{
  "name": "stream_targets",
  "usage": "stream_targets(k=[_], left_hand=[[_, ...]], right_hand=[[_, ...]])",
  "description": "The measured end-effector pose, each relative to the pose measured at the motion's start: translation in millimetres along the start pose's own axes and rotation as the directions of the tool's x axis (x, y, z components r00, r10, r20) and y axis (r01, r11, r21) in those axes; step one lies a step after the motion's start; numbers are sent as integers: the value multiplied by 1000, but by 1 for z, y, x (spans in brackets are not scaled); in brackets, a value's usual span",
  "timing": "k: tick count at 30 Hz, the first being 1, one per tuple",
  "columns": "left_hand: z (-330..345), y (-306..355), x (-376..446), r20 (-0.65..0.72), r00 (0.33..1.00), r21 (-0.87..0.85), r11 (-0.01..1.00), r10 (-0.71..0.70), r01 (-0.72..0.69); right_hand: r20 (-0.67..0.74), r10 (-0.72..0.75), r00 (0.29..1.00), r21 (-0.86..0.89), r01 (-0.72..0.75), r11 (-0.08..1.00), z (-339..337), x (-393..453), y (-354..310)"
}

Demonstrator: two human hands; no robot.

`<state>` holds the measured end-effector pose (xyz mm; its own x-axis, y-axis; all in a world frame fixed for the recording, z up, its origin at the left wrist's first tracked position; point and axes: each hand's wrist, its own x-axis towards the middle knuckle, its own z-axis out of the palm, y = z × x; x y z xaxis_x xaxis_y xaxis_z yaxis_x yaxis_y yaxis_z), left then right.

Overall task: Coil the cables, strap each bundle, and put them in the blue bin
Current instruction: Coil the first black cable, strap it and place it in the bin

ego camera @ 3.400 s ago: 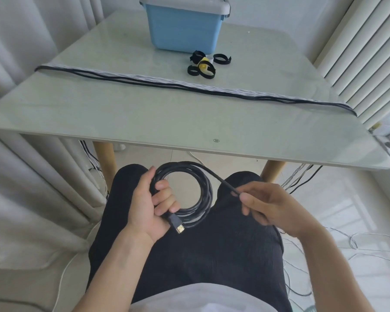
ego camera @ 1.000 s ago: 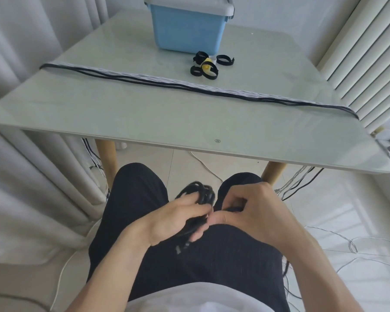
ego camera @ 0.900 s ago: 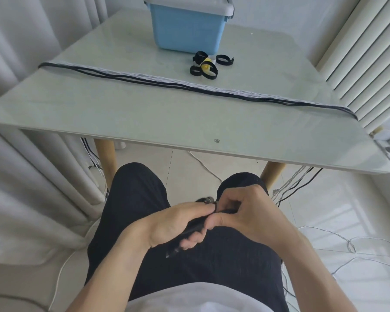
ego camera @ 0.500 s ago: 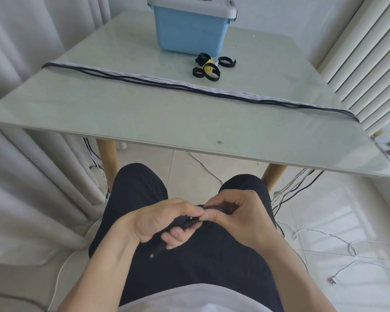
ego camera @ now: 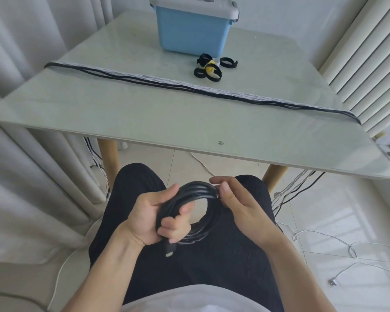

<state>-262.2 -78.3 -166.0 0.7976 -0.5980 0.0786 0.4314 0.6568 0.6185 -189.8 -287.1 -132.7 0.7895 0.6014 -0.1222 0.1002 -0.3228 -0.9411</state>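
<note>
Head | left hand (ego camera: 149, 218) grips coiled cable (ego camera: 196, 215) | right hand (ego camera: 236, 201) pinches rim

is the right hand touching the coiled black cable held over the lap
Touching. The head view shows the right hand with thumb and fingertips against the coiled black cable at its upper right edge.

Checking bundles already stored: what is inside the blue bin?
Cannot tell. The blue bin stands on the table with its grey lid on, hiding the inside. Straps lie beside it.
</note>
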Motion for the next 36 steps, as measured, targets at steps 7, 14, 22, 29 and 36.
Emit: stream_targets(k=[7, 14, 22, 29, 36], left_hand=[[-2, 0, 4, 11, 994, -278, 956, 104, -97], [21, -6, 20, -432, 898, -178, 969, 80, -172], [21, 4, 25, -618, 785, -192, 975, -32, -111], [27, 1, 24, -834, 537, 41, 985, 127, -169], [4, 7, 12, -923, 376, -151, 817, 86, -556]], right_hand=[[0, 51, 999, 198, -50, 979, 12, -1, -15], [120, 289, 950, 561, -305, 770, 5, 1, -18], [-97, 328, 940, 410, -263, 874, 10, 9, -16], [-105, 156, 982, 53, -152, 987, 6, 8, -18], [-20, 175, 984, -492, -162, 855, -46, -11, 3]])
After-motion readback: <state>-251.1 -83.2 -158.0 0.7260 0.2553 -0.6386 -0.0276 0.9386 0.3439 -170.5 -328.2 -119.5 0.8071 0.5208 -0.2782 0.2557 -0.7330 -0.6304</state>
